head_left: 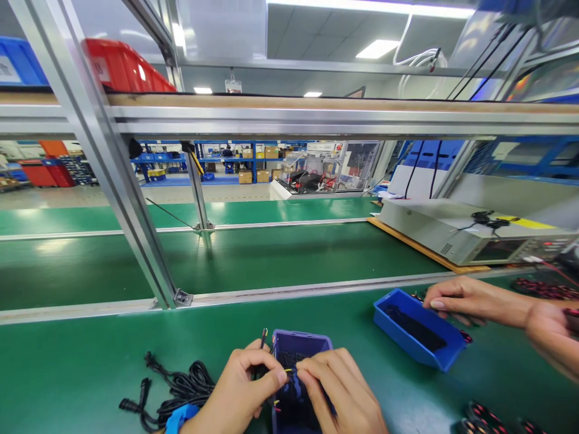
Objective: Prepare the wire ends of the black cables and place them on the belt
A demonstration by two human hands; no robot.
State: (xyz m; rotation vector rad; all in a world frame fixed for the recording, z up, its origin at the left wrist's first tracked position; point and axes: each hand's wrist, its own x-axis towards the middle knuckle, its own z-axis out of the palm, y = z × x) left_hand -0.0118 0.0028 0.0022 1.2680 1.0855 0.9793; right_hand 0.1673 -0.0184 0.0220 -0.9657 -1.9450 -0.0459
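Note:
Over a purple-blue bin, both my hands work close together with fingertips nearly meeting. My left hand is closed on a black cable, whose thin coloured wire ends stick up past the fingers. A thin yellow wire spans the gap between my fingertips. My right hand pinches at the far end of that wire; any smaller piece in the pinch is hidden. Small dark pieces lie inside the bin, partly covered by my hands. Left of my left wrist is a bundle of black cables with connectors.
On the right, a co-worker's hands are beside a blue bin holding dark pieces. Black-and-red coiled parts lie at the lower right. A metal post rises at the left; a grey instrument stands at the back right.

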